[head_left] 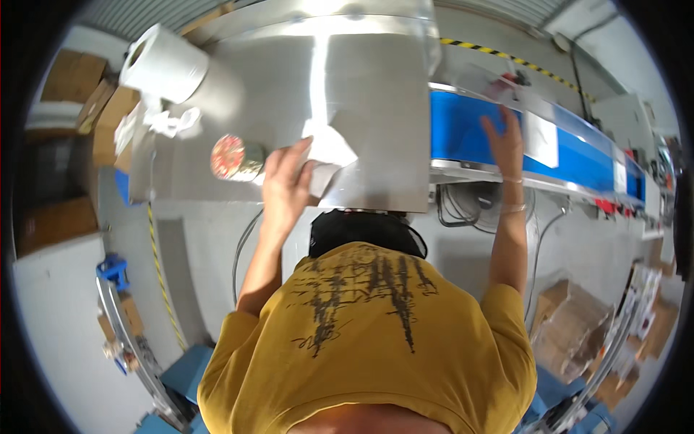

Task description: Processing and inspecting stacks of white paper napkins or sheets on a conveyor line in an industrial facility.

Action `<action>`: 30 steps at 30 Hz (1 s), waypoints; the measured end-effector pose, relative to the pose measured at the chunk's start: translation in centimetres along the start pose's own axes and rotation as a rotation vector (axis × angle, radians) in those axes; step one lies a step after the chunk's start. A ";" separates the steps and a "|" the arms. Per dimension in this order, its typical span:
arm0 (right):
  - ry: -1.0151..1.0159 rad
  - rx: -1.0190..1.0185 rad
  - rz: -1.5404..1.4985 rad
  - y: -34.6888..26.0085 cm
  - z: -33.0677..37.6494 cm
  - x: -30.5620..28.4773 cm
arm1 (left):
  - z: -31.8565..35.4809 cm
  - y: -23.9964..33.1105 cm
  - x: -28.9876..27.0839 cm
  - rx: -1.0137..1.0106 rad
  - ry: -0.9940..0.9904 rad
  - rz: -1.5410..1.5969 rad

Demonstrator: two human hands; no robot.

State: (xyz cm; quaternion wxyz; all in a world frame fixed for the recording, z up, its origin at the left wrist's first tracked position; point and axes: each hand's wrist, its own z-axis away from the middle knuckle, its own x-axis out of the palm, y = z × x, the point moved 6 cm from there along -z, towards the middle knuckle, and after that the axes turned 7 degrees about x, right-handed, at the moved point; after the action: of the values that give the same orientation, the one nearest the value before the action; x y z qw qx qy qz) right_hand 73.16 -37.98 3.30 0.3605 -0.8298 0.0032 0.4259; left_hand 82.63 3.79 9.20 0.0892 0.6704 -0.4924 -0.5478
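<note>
My left hand (286, 184) is on the steel table near its front edge, fingers closed on a crumpled white paper wipe (331, 147). Just left of that hand lies a cylindrical can (230, 157) with a red patterned round end; its side is partly shadowed. Out to the right, my right hand (508, 145) reaches over a blue conveyor belt (463, 128). Its thumb and fingers are spread and nothing shows between them. Right beside it on the belt is a white sheet (541, 139).
A large white paper roll (165, 65) stands at the table's (267, 79) far left, with crumpled paper (173, 123) in front. Cardboard boxes (116, 126) are stacked left of the table. A clear guard and metal rails run along the belt. A floor fan (481, 205) sits beneath it.
</note>
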 end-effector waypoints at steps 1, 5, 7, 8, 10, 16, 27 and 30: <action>-0.167 -0.021 -0.241 -3.1 1.2 2.3 | -0.1 0.8 -0.1 0.070 0.007 -0.119; -0.618 -0.125 -0.536 -14.4 5.4 7.2 | 0.7 0.7 0.0 0.071 0.016 -0.179; -0.687 -0.141 -0.614 -17.4 6.3 8.9 | 1.1 0.9 -0.1 0.087 0.031 -0.199; -0.755 -0.153 -0.685 -18.5 6.8 9.6 | 1.3 0.7 -0.1 0.088 0.032 -0.201; -0.818 -0.170 -0.706 -19.9 7.2 10.6 | 1.4 0.4 0.0 0.108 0.039 -0.190; -0.826 -0.403 -0.691 -20.5 7.3 12.2 | 1.0 0.2 0.7 0.065 -0.014 -0.061; -0.255 0.507 -0.565 7.0 -0.7 4.7 | 0.0 -1.7 -0.2 -0.131 -0.018 -0.124; -0.129 0.432 -0.244 15.5 -4.4 -0.8 | -0.9 -1.1 -0.3 -0.155 -0.106 -0.256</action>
State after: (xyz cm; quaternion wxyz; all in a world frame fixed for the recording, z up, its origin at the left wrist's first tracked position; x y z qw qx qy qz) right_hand 70.90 -52.28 -3.69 0.5774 -0.6991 -0.0290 0.4207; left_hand 84.03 4.19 9.03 0.0443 0.6890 -0.3633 -0.6256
